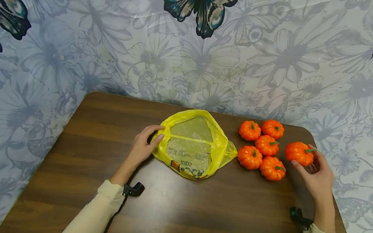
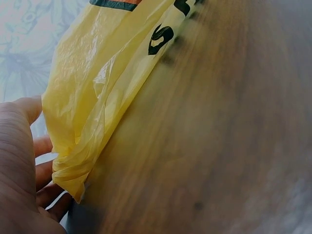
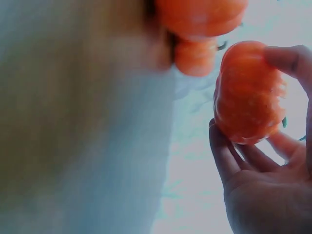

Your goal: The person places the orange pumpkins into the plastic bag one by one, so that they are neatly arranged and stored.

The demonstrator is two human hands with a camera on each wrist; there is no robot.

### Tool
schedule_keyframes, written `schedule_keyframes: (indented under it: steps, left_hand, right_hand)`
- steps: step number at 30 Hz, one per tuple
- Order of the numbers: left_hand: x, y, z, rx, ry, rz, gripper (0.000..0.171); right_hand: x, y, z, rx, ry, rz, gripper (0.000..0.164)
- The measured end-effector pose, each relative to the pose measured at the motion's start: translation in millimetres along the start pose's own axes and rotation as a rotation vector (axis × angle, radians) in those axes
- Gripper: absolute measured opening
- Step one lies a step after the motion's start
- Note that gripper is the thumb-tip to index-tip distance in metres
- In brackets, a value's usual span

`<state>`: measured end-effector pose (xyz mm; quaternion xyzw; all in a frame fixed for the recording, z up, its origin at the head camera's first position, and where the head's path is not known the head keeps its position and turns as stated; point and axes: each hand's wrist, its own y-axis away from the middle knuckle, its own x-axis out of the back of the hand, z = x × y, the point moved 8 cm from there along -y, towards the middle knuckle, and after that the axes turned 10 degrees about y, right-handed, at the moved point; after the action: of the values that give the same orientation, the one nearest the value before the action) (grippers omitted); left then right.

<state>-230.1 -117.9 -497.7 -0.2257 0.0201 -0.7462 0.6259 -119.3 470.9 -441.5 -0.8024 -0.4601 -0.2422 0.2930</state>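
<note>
A yellow plastic bag (image 1: 192,142) lies on the table with its wide mouth spread and dark printing showing inside. My left hand (image 1: 146,142) holds the bag's left edge, thumb on the near side and fingers at the rim. In the left wrist view, the bag (image 2: 92,97) hangs in folds beside the fingers (image 2: 44,170). On the right, my right hand (image 1: 318,171) grips a small orange pumpkin (image 1: 299,153) with a green stem. The right wrist view shows this pumpkin (image 3: 251,95) between thumb and fingers.
Several more small orange pumpkins (image 1: 267,145) sit in a cluster between the bag and my right hand. The bag's gathered right end reaches close to them. The brown wooden table (image 1: 180,212) ends at a wall covering (image 1: 176,69) with flowers and butterflies.
</note>
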Motion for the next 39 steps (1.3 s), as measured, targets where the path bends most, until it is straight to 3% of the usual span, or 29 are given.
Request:
schedule_keyframes:
  steps: [5, 15, 24, 39]
  left_hand:
    - [-0.6, 2.6, -1.6, 0.019, 0.014, 0.013, 0.032]
    - [-1.2, 4.5, -2.8, 0.024, -0.005, 0.020, 0.031]
    - [-1.8, 5.5, -2.3, 0.035, -0.019, 0.027, 0.031]
    - [-1.8, 5.1, 3.3, 0.034, -0.026, 0.022, 0.031]
  right_hand:
    - [0.7, -2.6, -24.1, -0.003, 0.004, 0.039, 0.070]
    - [-22.3, 2.9, -64.5, 0.080, 0.032, -0.020, 0.079]
    - [-54.4, 5.1, -99.8, 0.138, 0.062, -0.103, 0.077]
    - [-99.7, 6.0, -156.3, 0.212, 0.017, -0.191, 0.074]
